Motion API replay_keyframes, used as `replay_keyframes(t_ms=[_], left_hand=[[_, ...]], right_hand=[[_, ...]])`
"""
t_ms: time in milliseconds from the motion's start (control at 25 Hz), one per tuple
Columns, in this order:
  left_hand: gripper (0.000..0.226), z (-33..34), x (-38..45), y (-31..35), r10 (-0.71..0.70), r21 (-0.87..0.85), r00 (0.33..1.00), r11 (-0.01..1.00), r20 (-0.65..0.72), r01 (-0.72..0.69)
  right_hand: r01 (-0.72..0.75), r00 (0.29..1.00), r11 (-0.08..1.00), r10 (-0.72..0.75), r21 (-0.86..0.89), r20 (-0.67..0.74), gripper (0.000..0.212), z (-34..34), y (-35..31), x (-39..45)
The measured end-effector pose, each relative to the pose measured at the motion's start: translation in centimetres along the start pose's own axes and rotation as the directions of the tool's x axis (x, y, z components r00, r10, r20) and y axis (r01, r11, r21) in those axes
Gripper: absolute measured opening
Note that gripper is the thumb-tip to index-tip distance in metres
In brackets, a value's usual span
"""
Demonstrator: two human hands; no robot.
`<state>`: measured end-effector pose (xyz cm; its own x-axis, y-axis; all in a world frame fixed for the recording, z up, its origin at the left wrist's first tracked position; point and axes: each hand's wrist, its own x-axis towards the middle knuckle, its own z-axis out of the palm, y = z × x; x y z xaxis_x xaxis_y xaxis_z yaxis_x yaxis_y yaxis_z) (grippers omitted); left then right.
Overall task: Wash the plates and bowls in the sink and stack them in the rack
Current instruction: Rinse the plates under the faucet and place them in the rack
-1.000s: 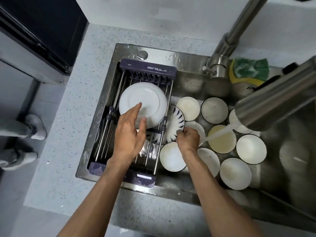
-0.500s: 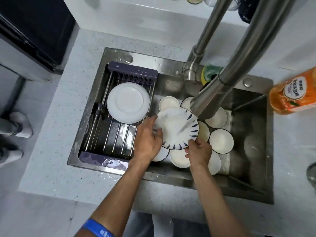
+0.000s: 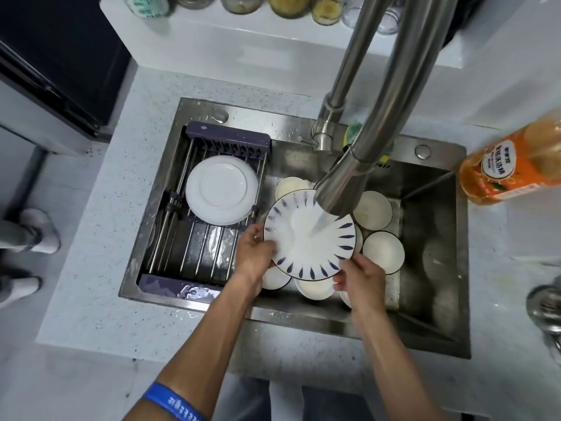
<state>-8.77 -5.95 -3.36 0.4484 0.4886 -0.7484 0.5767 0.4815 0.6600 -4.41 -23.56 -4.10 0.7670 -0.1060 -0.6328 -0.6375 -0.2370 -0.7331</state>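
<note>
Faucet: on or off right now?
On. Water streams from the faucet spout onto the blue-patterned plate held beneath it.

A speckled white surface fills the scene. A dark appliance stands far left; a white ledge with jars runs along the far wall.
</note>
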Motion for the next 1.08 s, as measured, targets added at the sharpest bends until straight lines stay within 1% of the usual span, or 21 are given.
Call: replay_keyframes(t_ms=[40,80,120,200,280,360,400,480,520,560,600,680,720,760,840,920,960,1000,1080], left_hand=[[0.04,-0.7,0.2,0.1,0.081,0.026,0.997,0.996,-0.004,-0.081],[0.042,-1.3,0.2,0.3,0.154,0.051,0.988,0.987,-0.003,-0.154],[0.043,-1.7,0.1,0.4,0.214,0.074,0.977,0.974,-0.007,-0.213],[0.042,-1.8,0.2,0.5,0.292,0.103,0.955,0.953,-0.051,-0.286],[0.039,-1.2,0.1,0.5,0.343,0.1,0.936,0.937,-0.079,-0.335],[0.04,-0.5,-0.3,0.3,0.384,0.093,0.918,0.922,-0.099,-0.376],[0.04,-0.2,-0.6,0.3,0.41,0.092,0.906,0.911,-0.102,-0.401],[0.042,0.2,-1.4,0.3,0.468,0.108,0.879,0.882,-0.096,-0.458],[0.042,0.3,-1.7,0.4,0.478,0.125,0.873,0.876,-0.093,-0.466],[0.041,0.4,-1.7,0.5,0.464,0.141,0.88,0.882,-0.098,-0.449],[0.04,0.3,-1.5,0.5,0.41,0.133,0.904,0.909,-0.12,-0.394],[0.035,0.1,-0.7,0.7,0.182,0.009,0.974,0.983,-0.138,-0.182],[0.029,0.0,-0.3,0.6,0.052,-0.055,0.993,0.997,-0.108,-0.059],[0.023,-0.1,0.0,0.4,-0.059,-0.088,0.996,0.995,-0.065,0.053],[0.019,-0.3,0.4,-0.3,-0.217,-0.09,0.976,0.972,0.031,0.219],[0.026,-0.2,0.7,-1.6,-0.311,-0.061,0.943,0.945,0.121,0.32],[0.026,0.2,0.7,-2.2,-0.336,-0.046,0.929,0.937,0.156,0.346],[0.022,0.8,0.9,-2.7,-0.34,-0.029,0.924,0.936,0.173,0.35],[0.012,2.3,1.1,-3.1,-0.271,-0.039,0.953,0.96,0.139,0.279]], right_hand=[[-0.102,0.993,0.993,0.098,0.065,0.068,0.017,0.5,0.5,0.4],[-0.177,0.978,0.978,0.162,0.11,0.131,0.018,1.1,0.9,0.8],[-0.22,0.965,0.964,0.192,0.152,0.179,0.018,1.8,1.0,1.3],[-0.235,0.956,0.94,0.176,0.249,0.235,0.023,2.9,0.4,2.1],[-0.221,0.962,0.931,0.159,0.291,0.221,0.03,3.0,-0.6,3.1],[-0.214,0.965,0.945,0.165,0.248,0.204,0.027,2.9,-0.9,4.1],[-0.2,0.963,0.958,0.153,0.207,0.222,0.024,2.8,-1.0,4.4],[-0.171,0.955,0.982,0.145,0.082,0.259,0.022,3.1,-1.1,4.7],[-0.147,0.957,0.989,0.144,-0.009,0.25,0.017,3.2,-1.4,4.5],[-0.127,0.963,0.988,0.143,-0.086,0.229,0.012,3.2,-1.7,4.5],[-0.102,0.97,0.983,0.133,-0.155,0.204,0.014,2.8,-2.0,4.3],[-0.018,0.984,0.961,0.066,-0.277,0.167,0.018,1.4,-2.9,4.2],[0.037,0.988,0.931,0.02,-0.363,0.153,0.018,0.6,-3.5,4.2],[0.082,0.989,0.892,-0.019,-0.444,0.145,0.017,-0.3,-4.4,3.8],[0.141,0.988,0.796,-0.078,-0.589,0.131,0.02,-1.4,-6.0,2.9],[0.211,0.976,0.661,-0.182,-0.72,0.119,0.025,-1.6,-7.4,1.2],[0.244,0.962,0.601,-0.249,-0.761,0.111,0.025,-1.6,-7.8,0.5],[0.268,0.944,0.551,-0.316,-0.79,0.1,0.023,-1.7,-8.0,-0.2],[0.297,0.897,0.486,-0.436,-0.822,0.066,0.016,-1.9,-7.6,-1.4]])
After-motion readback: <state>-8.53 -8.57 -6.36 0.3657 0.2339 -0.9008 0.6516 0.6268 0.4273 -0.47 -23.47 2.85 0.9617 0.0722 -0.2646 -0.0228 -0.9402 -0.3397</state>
